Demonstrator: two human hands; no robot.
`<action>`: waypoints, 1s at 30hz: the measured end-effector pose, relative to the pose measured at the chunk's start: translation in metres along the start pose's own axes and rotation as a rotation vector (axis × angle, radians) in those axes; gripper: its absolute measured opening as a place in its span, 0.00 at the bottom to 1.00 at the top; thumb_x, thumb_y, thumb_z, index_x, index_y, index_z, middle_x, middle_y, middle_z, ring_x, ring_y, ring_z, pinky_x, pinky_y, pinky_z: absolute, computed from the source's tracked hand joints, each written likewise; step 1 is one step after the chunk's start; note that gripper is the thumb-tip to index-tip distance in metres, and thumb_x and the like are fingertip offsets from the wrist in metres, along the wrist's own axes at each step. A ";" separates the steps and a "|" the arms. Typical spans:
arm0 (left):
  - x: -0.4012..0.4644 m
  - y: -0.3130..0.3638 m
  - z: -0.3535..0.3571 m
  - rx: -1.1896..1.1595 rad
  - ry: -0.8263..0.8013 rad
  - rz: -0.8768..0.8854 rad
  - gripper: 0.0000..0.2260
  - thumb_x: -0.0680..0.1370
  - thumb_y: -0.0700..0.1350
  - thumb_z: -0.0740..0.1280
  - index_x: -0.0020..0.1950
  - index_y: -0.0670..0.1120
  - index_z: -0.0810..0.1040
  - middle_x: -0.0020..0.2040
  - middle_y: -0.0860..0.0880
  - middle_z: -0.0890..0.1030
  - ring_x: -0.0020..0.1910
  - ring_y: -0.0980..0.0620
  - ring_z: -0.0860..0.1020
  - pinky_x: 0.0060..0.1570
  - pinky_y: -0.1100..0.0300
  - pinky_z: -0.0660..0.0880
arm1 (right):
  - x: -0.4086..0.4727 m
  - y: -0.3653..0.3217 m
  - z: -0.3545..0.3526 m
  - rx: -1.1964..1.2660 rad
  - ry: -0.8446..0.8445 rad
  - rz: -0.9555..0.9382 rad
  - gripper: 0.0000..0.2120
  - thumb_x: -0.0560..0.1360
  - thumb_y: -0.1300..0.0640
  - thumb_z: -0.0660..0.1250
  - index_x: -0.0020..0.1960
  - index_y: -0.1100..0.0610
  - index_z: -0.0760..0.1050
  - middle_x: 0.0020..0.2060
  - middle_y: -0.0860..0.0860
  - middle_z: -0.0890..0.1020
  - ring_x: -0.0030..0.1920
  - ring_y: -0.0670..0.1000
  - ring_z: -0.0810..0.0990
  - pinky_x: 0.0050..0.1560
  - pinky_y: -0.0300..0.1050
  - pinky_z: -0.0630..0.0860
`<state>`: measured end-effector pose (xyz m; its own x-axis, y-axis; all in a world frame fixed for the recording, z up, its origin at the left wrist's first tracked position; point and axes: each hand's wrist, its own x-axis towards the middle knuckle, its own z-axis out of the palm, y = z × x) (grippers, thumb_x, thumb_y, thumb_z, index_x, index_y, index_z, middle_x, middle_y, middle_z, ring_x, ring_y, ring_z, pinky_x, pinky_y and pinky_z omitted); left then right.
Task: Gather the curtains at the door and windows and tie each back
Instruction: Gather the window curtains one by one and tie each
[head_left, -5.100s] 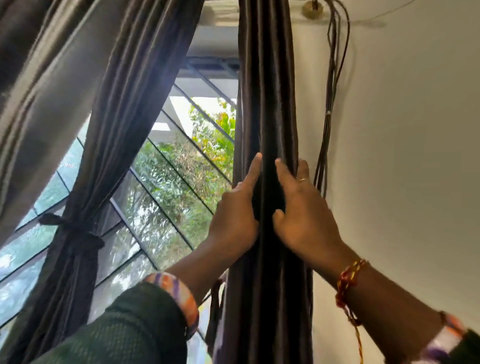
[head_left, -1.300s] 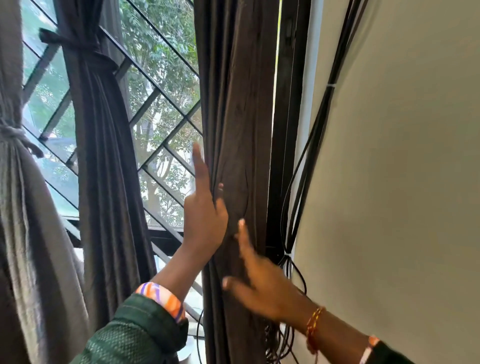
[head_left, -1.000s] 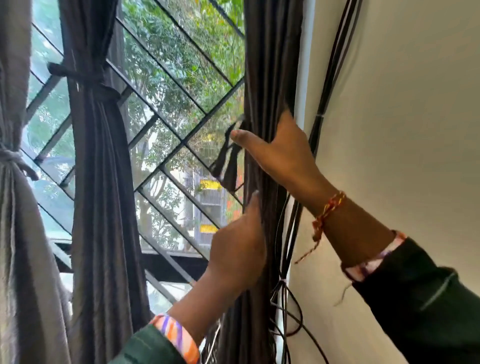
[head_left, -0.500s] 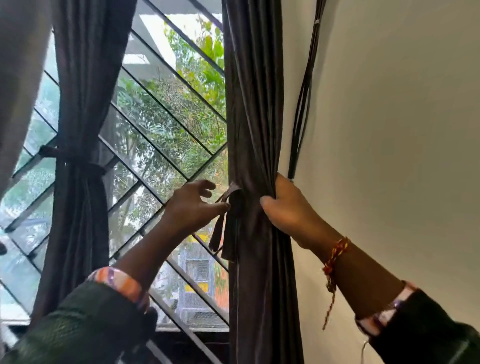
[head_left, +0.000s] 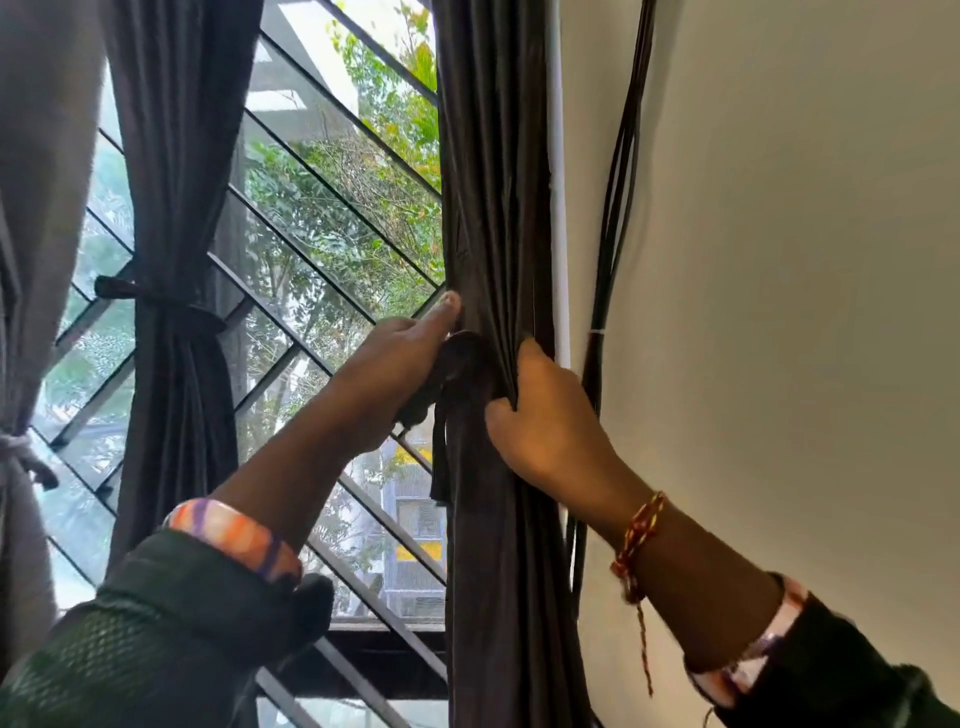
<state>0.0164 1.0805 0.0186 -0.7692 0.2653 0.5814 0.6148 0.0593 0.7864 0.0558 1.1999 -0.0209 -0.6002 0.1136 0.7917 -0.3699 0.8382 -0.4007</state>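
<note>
- The dark curtain (head_left: 498, 208) hangs with its long axis vertical, gathered into a narrow column at the right edge of the window, just beside a white strip (head_left: 560, 208) of the frame and the wall (head_left: 805, 260).
- A tie-back strap (head_left: 457, 374) of the same dark cloth crosses the curtain at mid-height; one loose end hangs straight down along the curtain's left edge.
- The left hand (head_left: 395, 364) reaches up from the lower left, forearm slanted, its fingers closed round the strap and one fingertip pointing up against the curtain's edge.
- The right hand (head_left: 545, 415) comes in from the lower right, its fingers curled into the folds, bunching the curtain at strap level; a red-yellow thread sits on its wrist.
- The cloth looks dark brown-grey, with deep lengthwise pleats pinched tighter where the hands hold it.
- To the left, a second curtain (head_left: 176, 208) hangs already tied at its waist, in front of the diagonal window grille (head_left: 322, 218).
- Black cables (head_left: 618, 208) run down the wall just right of the white strip.
</note>
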 end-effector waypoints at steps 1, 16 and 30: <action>-0.001 0.003 0.001 0.034 -0.033 0.000 0.23 0.76 0.61 0.57 0.30 0.46 0.71 0.23 0.50 0.69 0.19 0.55 0.63 0.18 0.71 0.57 | -0.006 -0.004 0.005 -0.028 -0.001 -0.020 0.28 0.74 0.62 0.60 0.73 0.59 0.56 0.56 0.61 0.78 0.56 0.63 0.77 0.53 0.56 0.76; -0.001 0.008 -0.031 -0.233 -0.081 -0.049 0.04 0.73 0.39 0.65 0.42 0.42 0.80 0.30 0.49 0.83 0.28 0.55 0.81 0.31 0.62 0.80 | 0.028 0.036 -0.010 0.602 0.459 0.245 0.11 0.77 0.62 0.59 0.42 0.53 0.79 0.31 0.44 0.79 0.31 0.41 0.76 0.36 0.36 0.73; -0.004 0.011 -0.056 -0.273 -0.155 -0.101 0.10 0.64 0.41 0.68 0.44 0.42 0.79 0.33 0.47 0.84 0.29 0.53 0.82 0.29 0.61 0.80 | 0.032 0.030 -0.038 0.937 -0.542 0.389 0.16 0.77 0.67 0.58 0.34 0.62 0.77 0.26 0.54 0.79 0.24 0.47 0.79 0.22 0.35 0.75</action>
<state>0.0170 1.0264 0.0367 -0.7753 0.4155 0.4757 0.4514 -0.1622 0.8774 0.0523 1.2489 0.0099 -0.9315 -0.1569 0.3282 -0.3387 0.0452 -0.9398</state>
